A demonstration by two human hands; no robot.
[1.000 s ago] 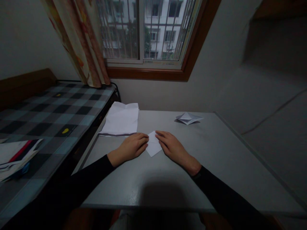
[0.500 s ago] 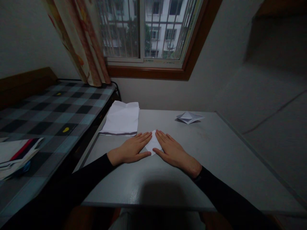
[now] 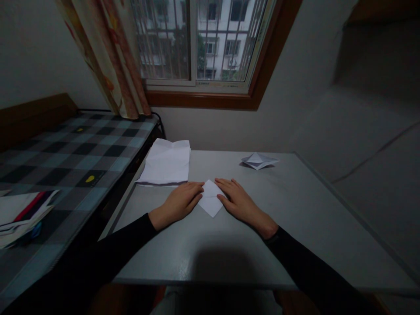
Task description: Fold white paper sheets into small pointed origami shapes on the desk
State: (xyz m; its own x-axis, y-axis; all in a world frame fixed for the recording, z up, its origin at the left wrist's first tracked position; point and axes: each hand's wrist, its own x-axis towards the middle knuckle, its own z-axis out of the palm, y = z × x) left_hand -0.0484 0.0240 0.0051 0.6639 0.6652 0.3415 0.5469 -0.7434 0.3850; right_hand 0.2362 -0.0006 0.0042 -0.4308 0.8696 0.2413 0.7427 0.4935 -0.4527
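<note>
A small folded white paper (image 3: 210, 205) lies diamond-shaped on the table, a crease running across its middle. My left hand (image 3: 179, 202) rests at its left side, fingers slightly bent and laid down, fingertips and thumb touching that edge. On the opposite side lies my right hand (image 3: 241, 203), its fingers stretched along the upper right edge and the thumb apart, its tip on the paper. The paper's side corners are partly covered by the hands. Neither hand appears to grip it.
A stack of white paper sheets (image 3: 167, 162) sits at the table's back left. A folded paper boat (image 3: 259, 160) stands at the back right of the grey table (image 3: 295, 245). Left of it is a bed with a checked cover (image 3: 108, 153), holding papers (image 3: 19, 210).
Both hands have drawn back from the paper's middle toward its sides, so more of it shows. My left fingers have bent a little. The boat and the stack have stayed put.
</note>
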